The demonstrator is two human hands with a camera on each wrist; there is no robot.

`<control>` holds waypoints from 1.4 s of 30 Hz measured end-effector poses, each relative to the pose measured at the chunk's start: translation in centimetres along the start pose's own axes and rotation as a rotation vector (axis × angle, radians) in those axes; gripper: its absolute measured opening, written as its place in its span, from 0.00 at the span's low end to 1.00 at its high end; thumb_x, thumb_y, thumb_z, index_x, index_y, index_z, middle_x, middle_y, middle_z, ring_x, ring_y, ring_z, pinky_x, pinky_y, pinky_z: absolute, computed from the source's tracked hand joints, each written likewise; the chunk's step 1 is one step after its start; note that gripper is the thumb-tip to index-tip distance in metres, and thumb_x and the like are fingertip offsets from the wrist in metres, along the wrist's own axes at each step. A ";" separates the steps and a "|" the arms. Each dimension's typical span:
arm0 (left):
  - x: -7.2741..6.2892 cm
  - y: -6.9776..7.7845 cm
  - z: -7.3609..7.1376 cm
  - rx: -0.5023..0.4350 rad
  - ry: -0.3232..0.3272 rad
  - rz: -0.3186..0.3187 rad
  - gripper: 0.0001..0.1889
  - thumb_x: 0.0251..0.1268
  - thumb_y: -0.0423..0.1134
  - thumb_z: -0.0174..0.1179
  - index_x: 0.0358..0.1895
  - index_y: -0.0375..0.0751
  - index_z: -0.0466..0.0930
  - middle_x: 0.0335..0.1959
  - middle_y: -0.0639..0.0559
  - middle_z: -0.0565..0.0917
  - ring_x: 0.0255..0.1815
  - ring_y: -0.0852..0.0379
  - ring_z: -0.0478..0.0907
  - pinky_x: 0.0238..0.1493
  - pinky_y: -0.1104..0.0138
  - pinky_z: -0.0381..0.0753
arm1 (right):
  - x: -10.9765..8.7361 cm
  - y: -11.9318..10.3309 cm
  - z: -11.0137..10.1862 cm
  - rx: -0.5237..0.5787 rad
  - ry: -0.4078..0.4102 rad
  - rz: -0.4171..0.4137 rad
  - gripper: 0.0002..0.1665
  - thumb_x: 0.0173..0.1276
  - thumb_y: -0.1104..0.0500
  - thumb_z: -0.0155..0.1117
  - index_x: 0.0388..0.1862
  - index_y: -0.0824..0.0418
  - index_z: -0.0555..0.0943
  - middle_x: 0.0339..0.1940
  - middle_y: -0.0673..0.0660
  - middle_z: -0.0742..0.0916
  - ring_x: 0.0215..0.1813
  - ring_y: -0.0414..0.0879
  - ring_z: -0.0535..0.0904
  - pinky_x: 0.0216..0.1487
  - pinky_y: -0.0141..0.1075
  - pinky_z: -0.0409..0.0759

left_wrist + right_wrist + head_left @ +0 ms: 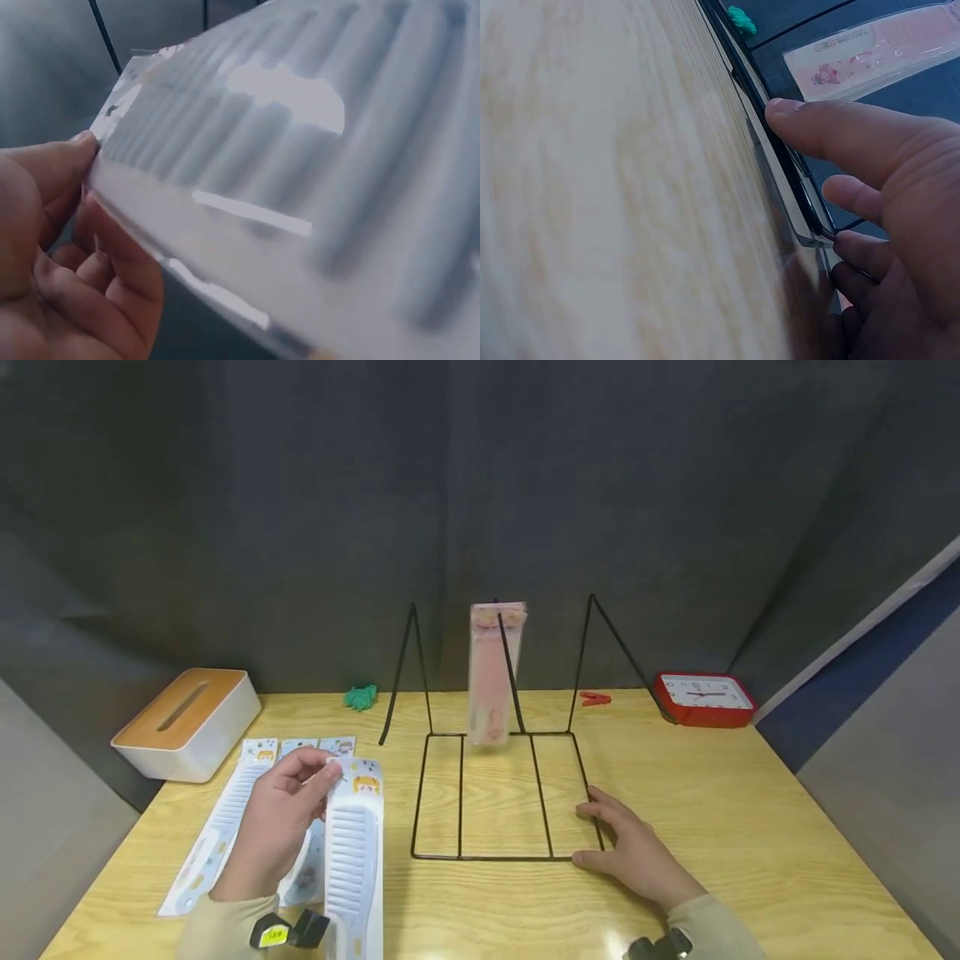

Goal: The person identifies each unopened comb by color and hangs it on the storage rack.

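Observation:
My left hand (279,814) pinches the top corner of a packaged light-blue comb (352,860) between thumb and fingers. In the left wrist view its clear wrapping reflects light across the wide teeth. Beneath and beside that hand lie several similar packs (225,814) on the table, partly covered. A black wire rack (498,858) stands in the middle, and pink packaged combs (491,681) hang on its centre prong. At the rack's front right corner rests my right hand (637,860), thumb by the front bar and extended fingers touching the side bar.
A white tissue box (195,743) with a wooden lid sits at the back left. Along the back edge lie a green tangle of string (361,697) and a red clip (596,698). A red clock (705,700) is at the back right, close to the rack's right prong.

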State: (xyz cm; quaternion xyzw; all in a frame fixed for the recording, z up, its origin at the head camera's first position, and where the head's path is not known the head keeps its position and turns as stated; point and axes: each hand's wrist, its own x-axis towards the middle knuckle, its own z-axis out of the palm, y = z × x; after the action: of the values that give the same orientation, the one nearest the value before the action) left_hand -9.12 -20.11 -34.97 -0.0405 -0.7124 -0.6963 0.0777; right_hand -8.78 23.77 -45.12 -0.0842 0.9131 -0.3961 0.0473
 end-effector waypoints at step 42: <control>4.1 7.5 4.6 0.205 -0.022 0.192 0.12 0.72 0.44 0.63 0.47 0.38 0.80 0.37 0.50 0.81 0.33 0.56 0.74 0.29 0.71 0.78 | -0.2 -0.5 -0.4 -0.208 0.028 -0.010 0.61 0.55 0.36 0.76 0.75 0.71 0.64 0.77 0.68 0.67 0.77 0.68 0.57 0.66 0.68 0.51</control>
State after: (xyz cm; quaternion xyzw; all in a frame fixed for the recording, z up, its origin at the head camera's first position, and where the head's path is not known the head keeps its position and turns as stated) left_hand -12.15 -15.54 -26.94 -0.1080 -0.7736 -0.6085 0.1397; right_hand -8.62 23.77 -44.44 -0.0875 0.9494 -0.3006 0.0234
